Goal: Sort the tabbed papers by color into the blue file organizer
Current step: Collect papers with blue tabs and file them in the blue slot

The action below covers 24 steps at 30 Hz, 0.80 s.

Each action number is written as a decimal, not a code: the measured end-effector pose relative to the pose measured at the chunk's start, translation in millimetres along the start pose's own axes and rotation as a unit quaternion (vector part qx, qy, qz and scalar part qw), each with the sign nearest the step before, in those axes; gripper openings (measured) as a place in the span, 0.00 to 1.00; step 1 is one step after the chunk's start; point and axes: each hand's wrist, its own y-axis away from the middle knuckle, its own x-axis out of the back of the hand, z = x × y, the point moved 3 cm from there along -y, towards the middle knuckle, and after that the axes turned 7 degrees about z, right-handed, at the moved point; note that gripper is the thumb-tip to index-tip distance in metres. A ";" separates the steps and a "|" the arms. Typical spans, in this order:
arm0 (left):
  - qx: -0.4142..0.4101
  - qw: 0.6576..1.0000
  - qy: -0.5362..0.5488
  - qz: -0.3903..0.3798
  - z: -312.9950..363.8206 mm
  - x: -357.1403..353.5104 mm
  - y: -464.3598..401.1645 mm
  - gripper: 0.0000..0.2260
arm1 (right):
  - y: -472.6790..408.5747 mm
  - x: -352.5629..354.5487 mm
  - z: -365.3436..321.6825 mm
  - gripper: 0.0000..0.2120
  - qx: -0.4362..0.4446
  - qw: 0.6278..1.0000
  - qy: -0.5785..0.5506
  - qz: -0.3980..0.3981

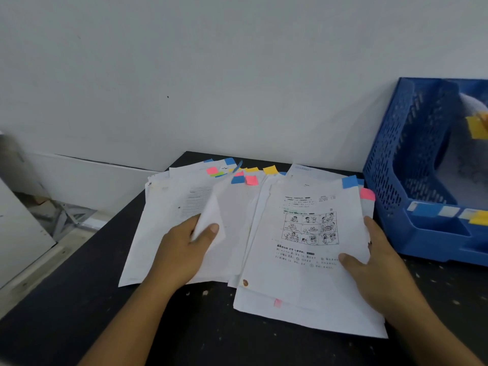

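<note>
A spread of white papers (pixel 237 207) with blue, pink and yellow tabs lies on the black table (pixel 79 299). My left hand (pixel 182 252) pinches the lifted corner of one sheet in the left pile. My right hand (pixel 380 268) grips the right edge of a printed sheet with cartoon panels (pixel 309 247), which carries a blue tab (pixel 350 181). A pink tab (pixel 367 194) sticks out from a sheet below it. The blue file organizer (pixel 412 159) stands at the right, holding a paper with a yellow tab (pixel 476 128).
A white wall rises right behind the table. The table's left edge drops to a floor with white boards and a metal frame (pixel 66 217). Coloured labels (pixel 449 211) mark the organizer's front lip.
</note>
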 end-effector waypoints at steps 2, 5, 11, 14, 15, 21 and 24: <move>-0.014 0.999 0.045 -0.010 19.1 -3.1 4.8 0.12 | 1.8 -1.1 -3.1 0.41 0.017 1.000 -0.001 -0.005; -0.040 0.994 0.076 -0.066 46.1 -20.9 13.1 0.08 | 3.5 -4.5 -6.4 0.34 0.042 0.999 -0.006 -0.014; -0.071 0.982 0.010 -0.175 68.0 -86.4 35.7 0.19 | 10.0 -9.4 -11.1 0.15 0.002 0.990 -0.130 -0.051; -0.108 0.967 -0.108 -0.203 71.1 -107.7 45.9 0.27 | 8.7 -11.4 -8.4 0.22 -0.032 0.979 -0.184 -0.081; -0.122 0.960 -0.131 -0.213 72.3 -110.2 48.9 0.31 | 8.2 -12.5 -7.6 0.20 -0.021 0.979 -0.183 -0.085; -0.114 0.983 -0.053 -0.133 66.0 -87.5 43.2 0.32 | 2.8 -8.7 -0.9 0.14 -0.031 0.989 -0.147 -0.015; -0.093 0.991 -0.092 -0.037 43.1 -62.5 19.8 0.29 | -1.9 -0.7 2.4 0.33 -0.057 0.991 -0.121 0.014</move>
